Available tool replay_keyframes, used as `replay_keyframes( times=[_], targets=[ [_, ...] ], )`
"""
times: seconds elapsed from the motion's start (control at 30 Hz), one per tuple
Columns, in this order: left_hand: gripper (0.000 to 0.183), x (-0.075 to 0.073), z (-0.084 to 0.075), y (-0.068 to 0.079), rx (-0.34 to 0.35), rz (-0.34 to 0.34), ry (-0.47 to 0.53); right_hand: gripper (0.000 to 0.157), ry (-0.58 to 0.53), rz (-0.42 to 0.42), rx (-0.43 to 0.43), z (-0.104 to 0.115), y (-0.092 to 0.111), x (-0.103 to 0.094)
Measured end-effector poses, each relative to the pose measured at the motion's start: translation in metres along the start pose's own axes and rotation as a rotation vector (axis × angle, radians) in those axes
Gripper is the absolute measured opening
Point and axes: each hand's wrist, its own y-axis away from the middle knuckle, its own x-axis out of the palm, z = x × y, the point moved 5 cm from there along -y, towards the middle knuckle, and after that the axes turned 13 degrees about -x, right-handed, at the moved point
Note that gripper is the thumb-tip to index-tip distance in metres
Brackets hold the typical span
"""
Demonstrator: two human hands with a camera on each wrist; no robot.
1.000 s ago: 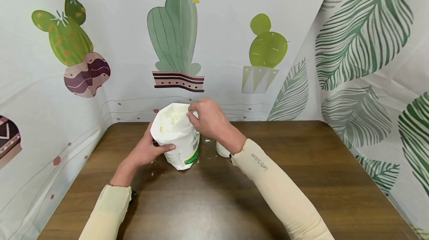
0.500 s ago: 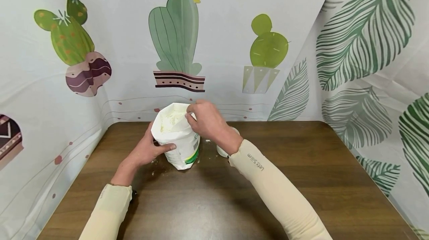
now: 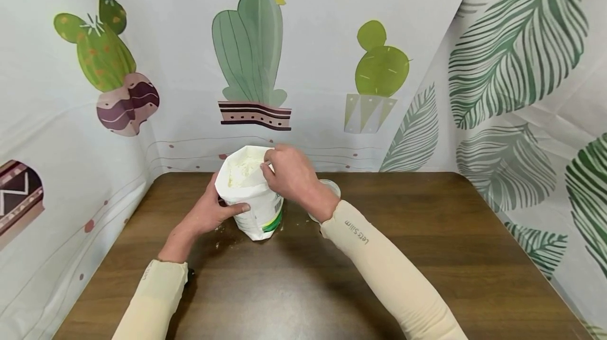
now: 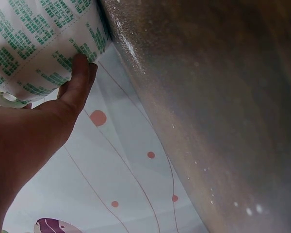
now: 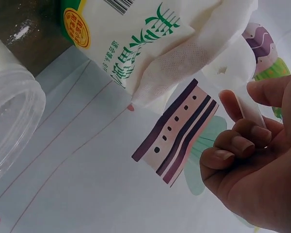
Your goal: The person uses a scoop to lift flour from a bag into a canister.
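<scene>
A white paper bag of flour (image 3: 253, 208), with green print, stands upright with its mouth folded open, and white flour (image 3: 243, 170) shows inside. My left hand (image 3: 211, 208) grips the bag's side, thumb across the front; its fingers (image 4: 80, 80) lie along the printed paper in the left wrist view. Over the bag's right rim, my right hand (image 3: 291, 174) pinches the narrow white handle of a scoop (image 5: 250, 110) between thumb and curled fingers. In the right wrist view the scoop's white end overlaps the bag's opening.
A clear plastic jar (image 5: 14, 116) with an open mouth stands right of the bag, partly hidden behind my right wrist in the head view. Spilled flour (image 3: 220, 245) specks the brown wooden table (image 3: 294, 287). A cactus-print cloth (image 3: 313, 66) hangs behind the table's far edge.
My right hand has shifted slightly left and lower at the bag's mouth, so more of the jar's rim shows behind the wrist. The left hand keeps its grip on the bag.
</scene>
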Motion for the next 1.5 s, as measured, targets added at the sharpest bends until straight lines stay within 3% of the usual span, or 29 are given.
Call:
replay_keyframes(
  times=[0.37,1.5],
  targets=[
    [0.112,-0.003,0.001,0.003,-0.006,-0.003,0.005,0.029,0.063,0.021,0.007,0.006,-0.004,0.010],
    [0.106,0.000,0.002,0.002,-0.014,0.011,0.005,0.034,0.129,0.011,-0.014,0.018,-0.010,0.024]
  ],
)
